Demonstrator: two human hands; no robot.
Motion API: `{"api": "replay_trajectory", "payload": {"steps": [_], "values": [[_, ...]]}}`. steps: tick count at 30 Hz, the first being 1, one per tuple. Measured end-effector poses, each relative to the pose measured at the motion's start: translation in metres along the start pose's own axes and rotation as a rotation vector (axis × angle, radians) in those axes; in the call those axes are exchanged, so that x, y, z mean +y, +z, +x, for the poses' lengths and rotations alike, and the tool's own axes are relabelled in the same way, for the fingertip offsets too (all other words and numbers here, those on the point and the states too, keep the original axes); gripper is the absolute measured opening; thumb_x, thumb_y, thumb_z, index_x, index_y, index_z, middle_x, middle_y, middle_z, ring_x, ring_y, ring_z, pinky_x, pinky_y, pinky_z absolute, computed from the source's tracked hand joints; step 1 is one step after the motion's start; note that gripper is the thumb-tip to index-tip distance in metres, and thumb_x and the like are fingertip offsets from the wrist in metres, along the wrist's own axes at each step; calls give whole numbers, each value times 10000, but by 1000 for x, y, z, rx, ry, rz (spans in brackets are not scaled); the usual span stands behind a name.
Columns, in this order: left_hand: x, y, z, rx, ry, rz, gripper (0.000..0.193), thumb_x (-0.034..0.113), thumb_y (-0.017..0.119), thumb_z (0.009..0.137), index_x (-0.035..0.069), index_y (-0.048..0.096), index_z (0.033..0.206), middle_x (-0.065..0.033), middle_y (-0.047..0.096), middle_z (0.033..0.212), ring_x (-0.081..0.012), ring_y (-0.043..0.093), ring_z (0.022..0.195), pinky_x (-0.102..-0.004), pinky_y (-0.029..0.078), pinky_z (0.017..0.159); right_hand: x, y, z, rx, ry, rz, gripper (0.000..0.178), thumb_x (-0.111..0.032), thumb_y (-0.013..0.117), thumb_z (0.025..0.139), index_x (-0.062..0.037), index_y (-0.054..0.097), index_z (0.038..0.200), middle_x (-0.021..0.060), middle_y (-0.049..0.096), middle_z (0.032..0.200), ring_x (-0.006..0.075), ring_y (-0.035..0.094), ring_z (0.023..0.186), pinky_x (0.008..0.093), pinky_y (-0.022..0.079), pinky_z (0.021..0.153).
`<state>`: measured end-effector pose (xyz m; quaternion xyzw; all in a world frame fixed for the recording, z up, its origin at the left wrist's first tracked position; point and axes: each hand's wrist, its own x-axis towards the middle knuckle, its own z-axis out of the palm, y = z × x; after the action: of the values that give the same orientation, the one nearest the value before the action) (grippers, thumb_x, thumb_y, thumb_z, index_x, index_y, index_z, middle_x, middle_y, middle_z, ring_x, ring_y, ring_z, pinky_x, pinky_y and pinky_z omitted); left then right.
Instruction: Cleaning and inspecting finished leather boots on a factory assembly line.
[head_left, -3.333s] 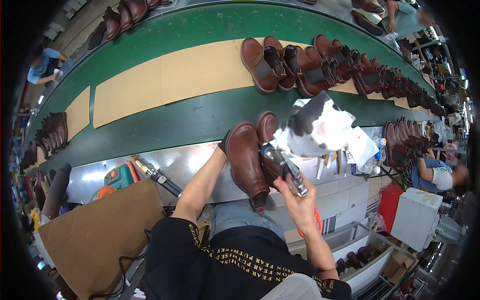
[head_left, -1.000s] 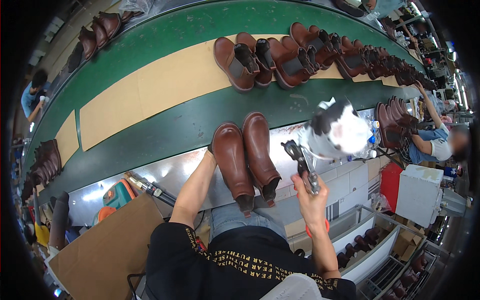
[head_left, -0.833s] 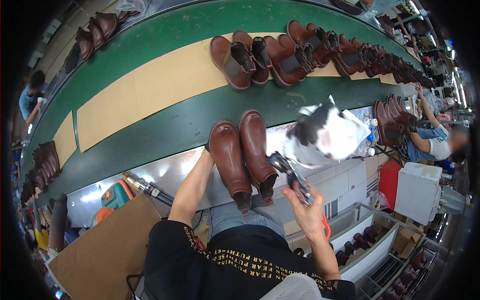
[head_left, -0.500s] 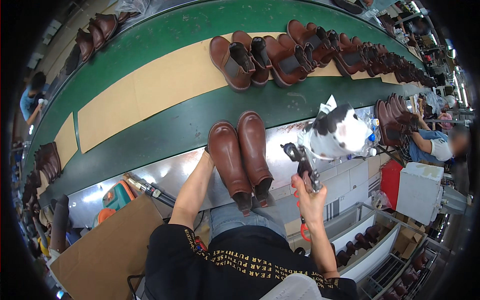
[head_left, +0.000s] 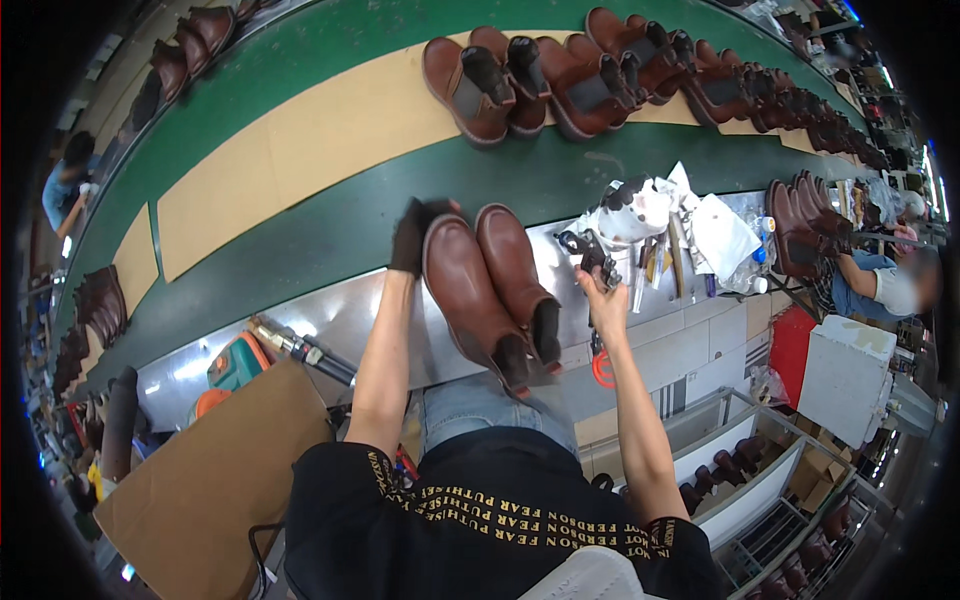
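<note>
Showing a dark-gloved left hand [head_left: 413, 238] around the outer toe of the left-side Chelsea boot [head_left: 455, 285], after being hidden behind it half a second ago; blurred there, impossible to say whether gripping or merely steadying. Lowered since then in the right hand [head_left: 605, 303], with fingers closed around a metal spray gun [head_left: 598, 262]: probably a pause in spraying. Placed over the bare metal bench edge [head_left: 350, 320], beside the matching right-side Chelsea boot [head_left: 508, 250]: smooth brown leather, round-toed, softly shining (unlike the matte green work surface [head_left: 290, 255] beyond).
</note>
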<state>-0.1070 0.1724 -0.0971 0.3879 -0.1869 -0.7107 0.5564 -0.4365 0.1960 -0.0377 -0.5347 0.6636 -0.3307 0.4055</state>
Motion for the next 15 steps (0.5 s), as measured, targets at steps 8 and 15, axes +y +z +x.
{"api": "replay_trajectory", "payload": {"steps": [8, 15], "values": [[-93, -35, -134, 961, 285, 845, 354, 320, 398, 954, 46, 614, 1015, -37, 620, 849, -146, 565, 744, -283, 453, 686, -24, -1, -56, 191, -176, -645, 458, -245, 674, 810, 45, 507, 1123, 228, 513, 1112, 342, 478, 1036, 410, 379, 896], [-88, 40, -156, 520, -114, 263, 334, 284, 458, 933, 49, 578, 1137, -49, 611, 1013, -185, 571, 928, -313, 450, 815, 3, 38, -37, -402, -1, -131, 434, -336, 416, 966, 33, 574, 1130, 238, 592, 1057, 334, 572, 996, 371, 416, 903]]}}
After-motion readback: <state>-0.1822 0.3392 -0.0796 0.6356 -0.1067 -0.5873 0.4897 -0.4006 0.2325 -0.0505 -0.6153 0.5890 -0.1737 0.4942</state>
